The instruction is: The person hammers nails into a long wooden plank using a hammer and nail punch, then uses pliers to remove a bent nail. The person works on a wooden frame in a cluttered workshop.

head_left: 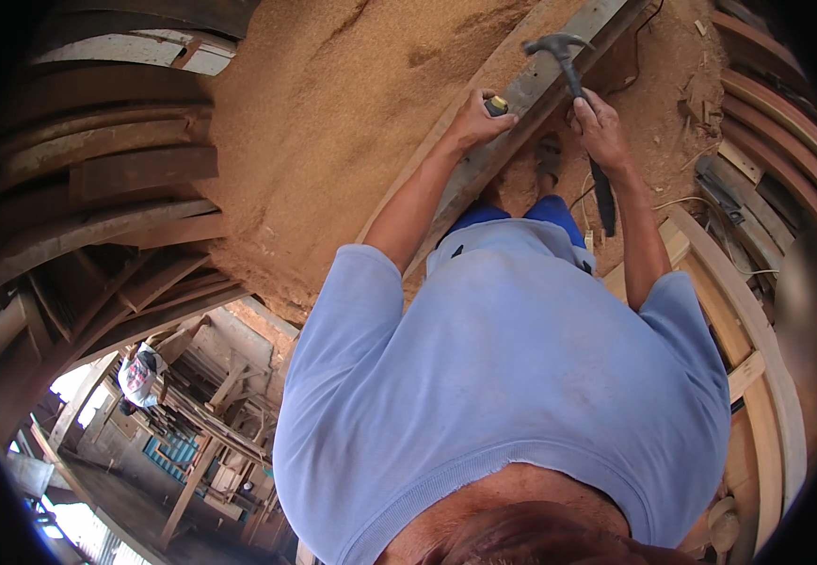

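My right hand [600, 132] is closed round the middle of a claw hammer's [570, 73] dark handle. The hammer's metal head is raised at the far end, over a long grey timber beam [533, 87], while the black grip end hangs below my wrist. To its left, my left hand [480, 121] is closed on a small black-and-yellow tool [496, 105]. Only the top end of that tool shows; my fingers hide the rest, so its kind is unclear. The left hand is at the beam's upper face. The beam runs diagonally in front of my legs.
A large heap of sawdust [333, 122] lies beyond the beam. Stacked boards [145, 179] line the left, with more planks [776, 122] at the right. A wooden frame [768, 348] stands by my right side. A thin cable [681, 200] crosses the ground. Another person [141, 375] is far left.
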Demonstrator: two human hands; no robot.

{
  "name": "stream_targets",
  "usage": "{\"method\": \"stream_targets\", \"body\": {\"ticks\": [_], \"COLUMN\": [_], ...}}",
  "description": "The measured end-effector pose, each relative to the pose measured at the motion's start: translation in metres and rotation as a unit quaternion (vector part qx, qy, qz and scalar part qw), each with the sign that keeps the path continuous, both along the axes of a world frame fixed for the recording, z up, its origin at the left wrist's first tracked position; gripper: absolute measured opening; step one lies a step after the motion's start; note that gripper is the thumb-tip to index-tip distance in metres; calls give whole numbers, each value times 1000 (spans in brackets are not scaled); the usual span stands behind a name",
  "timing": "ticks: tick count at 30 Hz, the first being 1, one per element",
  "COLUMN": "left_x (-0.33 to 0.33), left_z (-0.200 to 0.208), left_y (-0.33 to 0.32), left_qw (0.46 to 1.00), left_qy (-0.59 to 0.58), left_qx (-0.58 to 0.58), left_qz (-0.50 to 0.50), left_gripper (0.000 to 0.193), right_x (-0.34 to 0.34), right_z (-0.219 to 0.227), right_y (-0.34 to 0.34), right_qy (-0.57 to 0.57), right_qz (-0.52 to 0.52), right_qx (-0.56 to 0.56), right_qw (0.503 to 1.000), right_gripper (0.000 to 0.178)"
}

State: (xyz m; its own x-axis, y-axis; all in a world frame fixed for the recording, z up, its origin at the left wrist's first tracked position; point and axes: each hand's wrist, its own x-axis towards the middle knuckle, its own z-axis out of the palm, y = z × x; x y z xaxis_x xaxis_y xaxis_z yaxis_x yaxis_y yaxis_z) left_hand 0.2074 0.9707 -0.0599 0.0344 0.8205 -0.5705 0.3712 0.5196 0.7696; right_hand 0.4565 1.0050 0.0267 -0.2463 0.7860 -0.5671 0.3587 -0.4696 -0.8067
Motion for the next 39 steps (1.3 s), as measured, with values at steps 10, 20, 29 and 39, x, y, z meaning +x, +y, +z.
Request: {"method": "stream_targets", "body": {"ticks": [10,20,29,39], "left_x": [-3,-19,10,2], "left_z": [8,22,19,20], "left_y": [-26,-13,-2,-3], "left_qw": [985,993,988,978], "left_qy": [46,-32,-3,-66], "left_qx": [166,113,121,115], "left_qz": [9,5,-98,-162], "left_gripper": [42,25,36,29], "right_x": [-2,1,8,10], "right_z": [-9,-8,-3,12], "right_y": [-35,-64,-81,-95], "right_qy": [40,38,104,45], "right_qz": [-21,-100,-182,-190], "right_qx": [10,19,32,136], "right_qw": [999,994,977,971], "right_gripper": [35,39,43,43]}}
